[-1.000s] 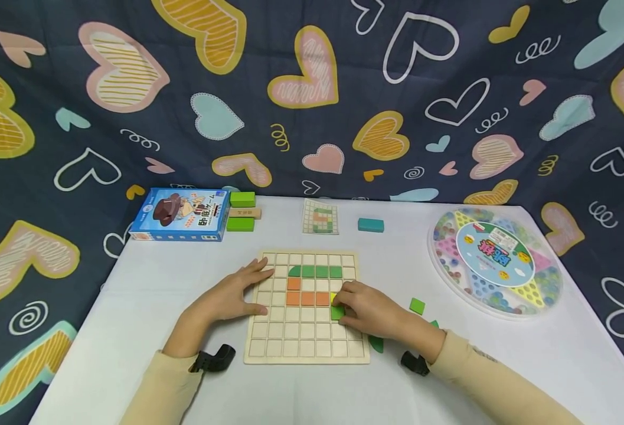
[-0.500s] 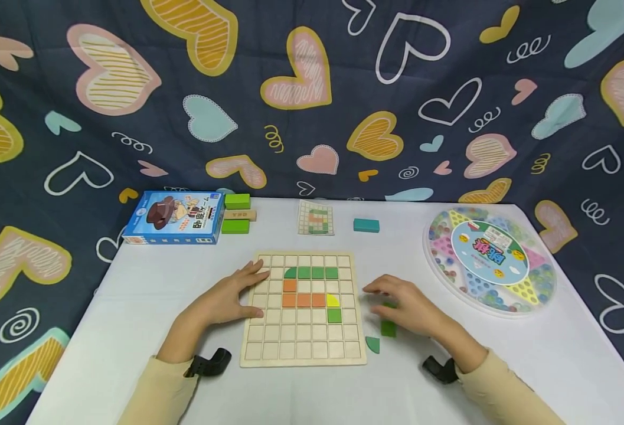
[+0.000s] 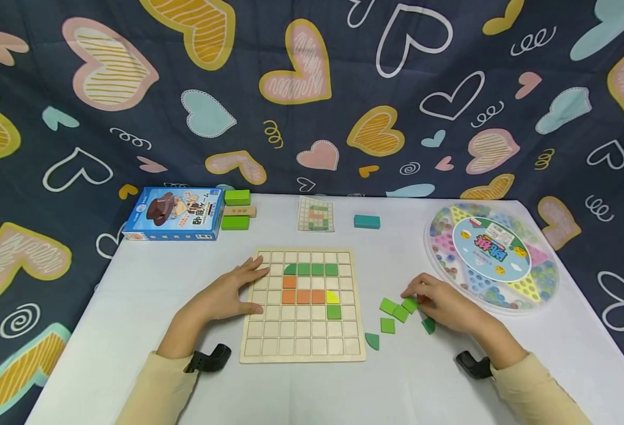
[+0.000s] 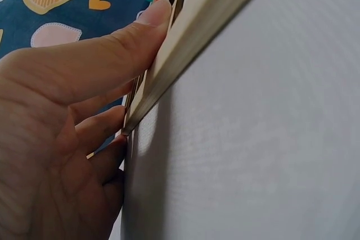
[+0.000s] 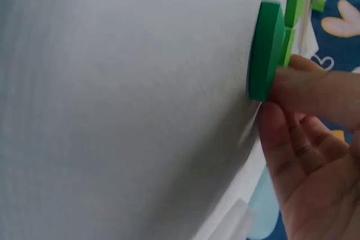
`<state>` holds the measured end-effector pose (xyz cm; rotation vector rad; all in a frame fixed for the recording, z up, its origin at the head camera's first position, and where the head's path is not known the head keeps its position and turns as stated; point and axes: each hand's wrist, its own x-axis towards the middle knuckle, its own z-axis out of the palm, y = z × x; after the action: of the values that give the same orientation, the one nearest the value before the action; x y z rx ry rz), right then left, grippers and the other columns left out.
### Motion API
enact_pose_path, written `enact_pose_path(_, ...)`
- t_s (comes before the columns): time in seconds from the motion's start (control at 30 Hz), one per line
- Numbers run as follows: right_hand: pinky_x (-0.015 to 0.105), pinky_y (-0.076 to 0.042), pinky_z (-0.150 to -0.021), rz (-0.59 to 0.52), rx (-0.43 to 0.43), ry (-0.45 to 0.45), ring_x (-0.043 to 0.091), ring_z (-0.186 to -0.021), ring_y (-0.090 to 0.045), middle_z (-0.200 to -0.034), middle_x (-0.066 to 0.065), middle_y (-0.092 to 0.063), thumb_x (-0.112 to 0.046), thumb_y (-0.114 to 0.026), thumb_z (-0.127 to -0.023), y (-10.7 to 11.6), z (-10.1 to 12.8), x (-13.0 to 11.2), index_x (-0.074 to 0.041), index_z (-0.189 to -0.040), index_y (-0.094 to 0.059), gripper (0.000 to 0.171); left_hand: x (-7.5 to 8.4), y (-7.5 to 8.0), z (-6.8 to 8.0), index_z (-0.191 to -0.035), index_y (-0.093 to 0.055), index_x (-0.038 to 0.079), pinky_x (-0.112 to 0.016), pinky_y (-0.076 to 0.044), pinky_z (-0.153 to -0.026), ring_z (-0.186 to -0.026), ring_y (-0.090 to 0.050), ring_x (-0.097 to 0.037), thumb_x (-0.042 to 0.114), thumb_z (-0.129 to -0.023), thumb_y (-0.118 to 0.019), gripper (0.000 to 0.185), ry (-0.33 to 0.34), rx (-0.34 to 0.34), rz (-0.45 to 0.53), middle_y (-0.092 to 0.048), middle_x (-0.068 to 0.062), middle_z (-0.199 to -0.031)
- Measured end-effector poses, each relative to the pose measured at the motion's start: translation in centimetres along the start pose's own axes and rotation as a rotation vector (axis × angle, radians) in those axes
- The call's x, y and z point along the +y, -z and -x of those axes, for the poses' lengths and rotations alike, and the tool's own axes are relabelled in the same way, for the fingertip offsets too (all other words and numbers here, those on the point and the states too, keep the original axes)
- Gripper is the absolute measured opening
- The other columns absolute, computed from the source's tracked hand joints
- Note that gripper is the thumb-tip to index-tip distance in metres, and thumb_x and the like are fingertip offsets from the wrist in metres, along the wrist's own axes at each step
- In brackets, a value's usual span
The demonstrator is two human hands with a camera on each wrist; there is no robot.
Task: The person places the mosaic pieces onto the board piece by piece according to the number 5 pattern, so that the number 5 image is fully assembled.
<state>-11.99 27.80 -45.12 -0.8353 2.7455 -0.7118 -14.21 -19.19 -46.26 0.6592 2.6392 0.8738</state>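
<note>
We keep our left hand (image 3: 225, 295) flat on the left edge of the wooden grid board (image 3: 303, 348), fingers straight and thumb along its side, so the board stays put on the white table (image 3: 131, 283). Our right hand (image 3: 441, 302) sits well to the right of the board among loose green tiles (image 3: 388, 306), fingertips bent down onto them; in the right wrist view a finger (image 5: 315, 91) presses against the edge of a dark green piece (image 5: 264, 51), but we cannot tell whether anything is truly pinched. The tiles lie just left of the fingertips, between the hand and the board, within easy reach of the empty squares. On the board, green, orange and yellow pieces (image 3: 312, 283) already fill part of the grid. Just behind the right hand stands a round clear marble game case (image 3: 495, 257), close enough to crowd the wrist. Farther off are a pattern card (image 3: 316, 214), a teal block (image 3: 367, 221), a blue box (image 3: 176, 213) and stacked blocks (image 3: 237, 210).
</note>
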Motion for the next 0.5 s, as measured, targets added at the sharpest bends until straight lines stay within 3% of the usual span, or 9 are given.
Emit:
enact_pose_path(0.17,0.021,-0.049,-0.068,0.025,0.056,-0.019,0.0,-0.079,-0.051,-0.096,-0.008,-0.059,-0.005,-0.069,-0.084,0.1,-0.2,-0.8,-0.014,-0.106,-0.066,0.024,0.0,0.0,0.1,-0.144,-0.042,0.014,-0.058,-0.021,-0.113,-0.145,-0.015,-0.037,0.04,-0.072,-0.079,0.085,0.003,-0.003,0.0,-0.021,-0.007,-0.158)
enact_pose_path(0.33,0.023,-0.054,-0.069,-0.058,0.156,0.03,0.0,-0.079,-0.056,-0.093,-0.01,-0.062,-0.005,-0.072,-0.081,-0.3,-0.5,-3.5,-0.013,-0.106,-0.066,0.027,-0.1,0.0,0.2,-0.144,-0.042,0.015,-0.058,-0.021,-0.113,-0.145,-0.014,-0.037,0.041,-0.072,-0.079,0.085,0.007,-0.005,-0.002,-0.02,-0.006,-0.158)
enact_pose_path(0.5,0.023,-0.054,-0.07,-0.122,0.087,0.034,0.003,-0.08,-0.059,-0.094,-0.009,-0.063,-0.011,-0.075,-0.08,-1.7,-1.9,-7.4,-0.013,-0.103,-0.065,0.025,0.1,0.1,0.1,-0.145,-0.041,0.016,-0.058,-0.021,-0.113,-0.145,-0.014,-0.037,0.039,-0.073,-0.079,0.084,0.013,-0.006,-0.002,-0.02,-0.005,-0.158)
